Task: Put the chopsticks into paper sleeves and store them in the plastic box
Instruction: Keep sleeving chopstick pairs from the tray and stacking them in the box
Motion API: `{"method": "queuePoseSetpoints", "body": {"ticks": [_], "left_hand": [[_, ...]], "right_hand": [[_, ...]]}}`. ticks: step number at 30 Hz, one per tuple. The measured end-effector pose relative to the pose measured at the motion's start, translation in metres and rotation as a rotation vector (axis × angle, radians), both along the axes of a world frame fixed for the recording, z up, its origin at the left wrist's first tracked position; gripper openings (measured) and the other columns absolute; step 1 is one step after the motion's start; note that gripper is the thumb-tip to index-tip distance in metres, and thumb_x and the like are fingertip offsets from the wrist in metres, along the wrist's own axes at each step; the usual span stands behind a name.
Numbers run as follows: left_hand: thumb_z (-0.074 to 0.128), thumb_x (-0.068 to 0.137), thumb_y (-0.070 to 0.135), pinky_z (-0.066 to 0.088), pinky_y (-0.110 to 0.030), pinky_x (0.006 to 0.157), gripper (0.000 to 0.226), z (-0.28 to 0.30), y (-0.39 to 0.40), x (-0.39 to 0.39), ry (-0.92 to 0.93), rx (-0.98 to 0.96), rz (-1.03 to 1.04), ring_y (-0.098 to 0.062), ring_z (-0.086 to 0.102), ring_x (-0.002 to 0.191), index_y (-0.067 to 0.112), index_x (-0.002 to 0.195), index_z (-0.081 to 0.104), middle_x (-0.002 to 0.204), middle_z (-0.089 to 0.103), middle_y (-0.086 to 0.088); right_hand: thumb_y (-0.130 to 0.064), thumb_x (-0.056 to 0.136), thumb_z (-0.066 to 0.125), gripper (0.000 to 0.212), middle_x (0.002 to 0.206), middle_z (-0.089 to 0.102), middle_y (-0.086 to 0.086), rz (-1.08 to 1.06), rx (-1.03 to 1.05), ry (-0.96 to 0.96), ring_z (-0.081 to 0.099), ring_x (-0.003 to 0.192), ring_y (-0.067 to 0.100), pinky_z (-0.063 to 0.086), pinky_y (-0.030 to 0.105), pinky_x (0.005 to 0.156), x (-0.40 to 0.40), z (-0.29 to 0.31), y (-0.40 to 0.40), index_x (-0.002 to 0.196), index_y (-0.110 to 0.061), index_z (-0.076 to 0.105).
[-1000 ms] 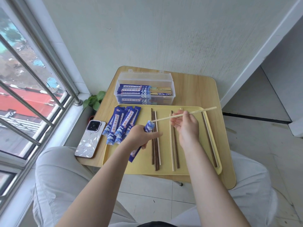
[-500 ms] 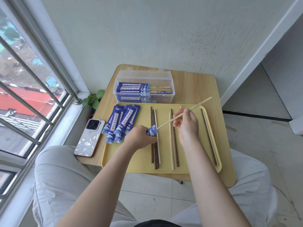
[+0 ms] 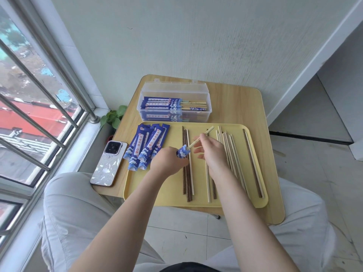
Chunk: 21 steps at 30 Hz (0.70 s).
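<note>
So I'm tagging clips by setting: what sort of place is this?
Probably an enclosed home balcony or a window nook: a barred window overlooking rooftops, a small wooden table against the wall, a tiled floor.

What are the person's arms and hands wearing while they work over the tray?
Nothing shows on them: both forearms are bare up to the frame edge, with no sleeves, gloves, watch or rings visible on the left hand or right hand. Light grey trousers cover the knees below.
</note>
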State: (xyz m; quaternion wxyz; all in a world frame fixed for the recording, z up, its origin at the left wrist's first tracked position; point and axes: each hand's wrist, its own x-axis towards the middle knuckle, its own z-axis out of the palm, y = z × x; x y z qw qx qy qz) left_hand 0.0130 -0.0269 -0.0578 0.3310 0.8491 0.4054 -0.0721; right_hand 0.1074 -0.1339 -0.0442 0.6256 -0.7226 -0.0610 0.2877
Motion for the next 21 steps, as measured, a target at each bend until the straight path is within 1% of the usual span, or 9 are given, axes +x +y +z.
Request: {"method": "queuePoseSetpoints", "body": {"ticks": [2, 4, 6, 8, 11, 13, 16, 19, 21], "left_hand": [[0.068, 0.085, 0.045, 0.031, -0.025, 0.049, 0.042, -0.002, 0.000, 0.001, -0.011, -0.016, 0.011, -0.015, 0.042, 0.051, 0.017, 0.063, 0.045, 0.059, 0.045, 0.004], [0.070, 0.081, 0.058, 0.032, -0.026, 0.051, 0.051, -0.006, 0.000, 0.001, -0.046, -0.057, 0.052, -0.015, 0.042, 0.050, 0.017, 0.064, 0.045, 0.058, 0.045, 0.004], [0.073, 0.078, 0.062, 0.038, -0.030, 0.053, 0.054, -0.009, 0.001, -0.001, -0.115, -0.129, 0.111, -0.015, 0.044, 0.049, 0.017, 0.067, 0.046, 0.058, 0.048, 0.002], [0.075, 0.080, 0.056, 0.047, -0.031, 0.055, 0.049, -0.012, 0.002, -0.004, -0.225, -0.237, 0.179, -0.015, 0.050, 0.045, 0.016, 0.073, 0.049, 0.059, 0.054, -0.002], [0.073, 0.085, 0.049, 0.053, -0.029, 0.056, 0.041, -0.012, 0.002, -0.006, -0.315, -0.288, 0.242, -0.012, 0.055, 0.043, 0.014, 0.082, 0.052, 0.064, 0.061, -0.004], [0.068, 0.091, 0.045, 0.053, -0.032, 0.058, 0.037, -0.012, 0.002, -0.006, -0.341, -0.306, 0.280, -0.014, 0.057, 0.045, 0.012, 0.087, 0.052, 0.069, 0.064, -0.006], [0.058, 0.098, 0.034, 0.056, -0.037, 0.063, 0.030, -0.014, 0.002, -0.007, -0.344, -0.350, 0.312, -0.016, 0.060, 0.049, 0.004, 0.099, 0.055, 0.076, 0.066, -0.009], [0.056, 0.099, 0.026, 0.059, -0.044, 0.073, 0.022, -0.016, 0.002, -0.008, -0.353, -0.402, 0.342, -0.016, 0.063, 0.051, 0.003, 0.099, 0.057, 0.078, 0.068, -0.008], [0.056, 0.098, 0.024, 0.060, -0.043, 0.073, 0.019, -0.016, 0.002, -0.009, -0.351, -0.421, 0.354, -0.016, 0.064, 0.052, 0.004, 0.098, 0.058, 0.079, 0.068, -0.007]], "right_hand": [[-0.030, 0.103, 0.051, 0.030, 0.082, 0.071, 0.001, 0.082, -0.018, -0.010, 0.061, 0.066, 0.011, 0.047, 0.025, 0.060, -0.002, -0.001, 0.000, 0.091, -0.020, 0.077], [-0.031, 0.104, 0.050, 0.029, 0.086, 0.071, 0.001, 0.154, -0.057, -0.026, 0.061, 0.067, 0.011, 0.048, 0.027, 0.062, -0.002, -0.001, -0.001, 0.099, -0.020, 0.076], [-0.033, 0.104, 0.048, 0.029, 0.093, 0.070, 0.001, 0.228, -0.226, -0.156, 0.063, 0.075, 0.014, 0.050, 0.030, 0.069, -0.001, -0.004, -0.002, 0.111, -0.016, 0.070], [-0.030, 0.104, 0.048, 0.026, 0.106, 0.068, 0.000, 0.310, -0.465, -0.352, 0.061, 0.087, 0.016, 0.048, 0.029, 0.074, -0.004, -0.010, -0.004, 0.117, -0.015, 0.064], [-0.021, 0.102, 0.050, 0.019, 0.113, 0.064, 0.002, 0.398, -0.703, -0.509, 0.059, 0.091, 0.019, 0.046, 0.029, 0.073, -0.016, -0.017, -0.003, 0.118, -0.015, 0.059], [-0.017, 0.101, 0.052, 0.020, 0.115, 0.062, 0.006, 0.444, -0.759, -0.555, 0.061, 0.093, 0.022, 0.047, 0.030, 0.072, -0.023, -0.022, 0.000, 0.120, -0.012, 0.054], [-0.013, 0.099, 0.055, 0.025, 0.118, 0.058, 0.010, 0.441, -0.825, -0.590, 0.062, 0.100, 0.028, 0.046, 0.030, 0.072, -0.028, -0.023, 0.005, 0.122, -0.008, 0.050], [-0.014, 0.099, 0.057, 0.024, 0.118, 0.059, 0.011, 0.393, -0.901, -0.626, 0.064, 0.099, 0.027, 0.045, 0.029, 0.069, -0.029, -0.025, 0.008, 0.121, -0.006, 0.053], [-0.015, 0.100, 0.056, 0.018, 0.113, 0.062, 0.010, 0.368, -0.929, -0.624, 0.065, 0.095, 0.025, 0.046, 0.028, 0.067, -0.029, -0.024, 0.010, 0.116, -0.006, 0.057]]}}
